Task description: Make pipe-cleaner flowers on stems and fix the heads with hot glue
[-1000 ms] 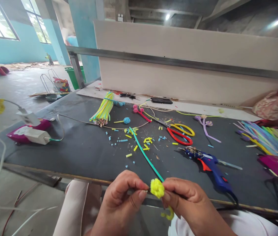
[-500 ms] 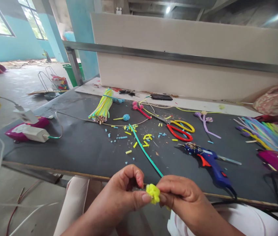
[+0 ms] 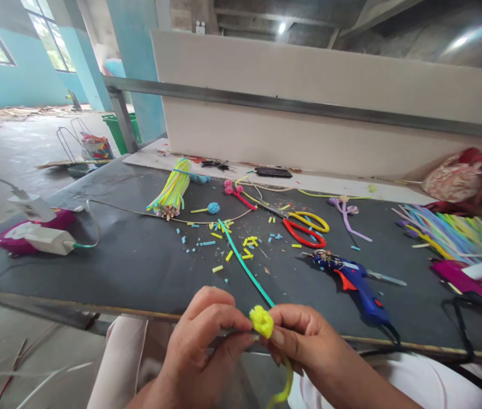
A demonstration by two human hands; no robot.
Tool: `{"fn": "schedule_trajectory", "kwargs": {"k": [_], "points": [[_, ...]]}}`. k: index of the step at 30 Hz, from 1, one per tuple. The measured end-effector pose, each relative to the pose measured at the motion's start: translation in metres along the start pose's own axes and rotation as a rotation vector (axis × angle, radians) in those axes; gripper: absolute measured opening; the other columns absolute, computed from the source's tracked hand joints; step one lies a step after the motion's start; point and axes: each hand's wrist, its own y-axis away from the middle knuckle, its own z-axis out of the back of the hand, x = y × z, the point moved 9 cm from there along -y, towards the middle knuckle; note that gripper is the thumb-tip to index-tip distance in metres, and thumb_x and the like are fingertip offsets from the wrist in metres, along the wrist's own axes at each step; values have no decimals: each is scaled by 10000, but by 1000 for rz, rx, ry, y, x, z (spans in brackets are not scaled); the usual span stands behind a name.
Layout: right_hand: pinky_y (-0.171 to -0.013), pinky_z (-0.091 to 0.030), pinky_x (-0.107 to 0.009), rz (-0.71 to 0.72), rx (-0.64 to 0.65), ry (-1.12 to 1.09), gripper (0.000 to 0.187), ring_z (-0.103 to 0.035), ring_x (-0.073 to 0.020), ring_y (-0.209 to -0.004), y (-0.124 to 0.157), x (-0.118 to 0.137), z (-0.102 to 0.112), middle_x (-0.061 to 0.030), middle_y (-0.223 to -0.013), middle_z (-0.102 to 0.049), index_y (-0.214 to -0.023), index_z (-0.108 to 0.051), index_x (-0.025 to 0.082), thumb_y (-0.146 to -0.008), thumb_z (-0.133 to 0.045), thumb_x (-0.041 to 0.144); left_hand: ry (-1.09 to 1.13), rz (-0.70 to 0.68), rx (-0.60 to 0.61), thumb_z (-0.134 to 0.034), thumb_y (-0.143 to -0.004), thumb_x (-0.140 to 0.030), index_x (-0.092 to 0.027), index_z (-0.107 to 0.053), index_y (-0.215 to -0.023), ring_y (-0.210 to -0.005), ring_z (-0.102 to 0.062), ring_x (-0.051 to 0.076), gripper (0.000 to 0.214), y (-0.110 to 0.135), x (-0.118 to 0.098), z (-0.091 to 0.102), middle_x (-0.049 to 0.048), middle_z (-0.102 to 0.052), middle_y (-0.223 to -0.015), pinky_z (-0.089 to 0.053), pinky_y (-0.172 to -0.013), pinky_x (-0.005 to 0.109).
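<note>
Both hands meet at the table's near edge around a small yellow fuzzy ball (image 3: 262, 321) wound on the end of a teal stem (image 3: 243, 262). My left hand (image 3: 204, 346) pinches the ball's left side with thumb and forefinger. My right hand (image 3: 304, 341) is closed on its right side and holds the stem. A loose yellow tail (image 3: 282, 386) hangs below my right hand. The teal stem runs up and away across the dark table (image 3: 138, 261).
Red and yellow scissors (image 3: 306, 227), a blue glue gun (image 3: 357, 281), cut yellow and blue bits (image 3: 244, 244), a bundle of yellow-green stems (image 3: 172, 190), loose coloured stems (image 3: 453, 233) at right, a magenta device with white adapter (image 3: 40, 236) at left, a white board (image 3: 309, 102) behind.
The yellow tail, tucked away half a second ago, now hangs below my right hand. My left fingers have shifted on the ball. The camera view drifted slightly.
</note>
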Motion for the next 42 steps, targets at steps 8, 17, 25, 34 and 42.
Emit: {"fn": "schedule_trajectory", "kwargs": {"k": [8,17,25,34,42], "points": [[-639,-318,-230,63,156,103,338,-395,-109,-665,1,16,-17,24,-707,-470,-854,-650,168,-814,-593,499,-214,-50,39,-607,-782,-57,-176,-606,-814,-763,-543,118,124,-7,-4,0,11,-550,-797,-478,-663,217],[-534,-262,-228,104,45,362,493,-312,-107,-600,1,20,-7,42,-632,-356,-739,-601,139,-818,-487,613,-291,-88,52,-605,-773,-59,-180,-601,-793,-761,-557,130,123,-14,-6,-8,14,-570,-785,-492,-667,234],[-533,-298,-221,196,-95,594,397,-382,-110,-576,3,38,-1,38,-603,-424,-693,-580,167,-893,-418,469,-420,-176,97,-584,-778,-55,-187,-591,-896,-773,-582,146,178,-12,-17,-6,35,-587,-836,-518,-664,249],[-547,-296,-228,420,-188,978,306,-445,-108,-593,12,46,-5,32,-629,-459,-654,-463,185,-938,-373,254,-491,-205,169,-591,-783,-69,-178,-627,-885,-778,-584,147,154,-14,-14,-15,44,-589,-832,-517,-673,247],[-567,-305,-241,415,-158,1076,270,-467,-112,-618,14,43,-10,18,-671,-492,-700,-455,188,-946,-344,192,-498,-195,226,-550,-804,-59,-170,-619,-816,-768,-563,142,131,-15,-14,-21,32,-586,-775,-490,-677,235]]}}
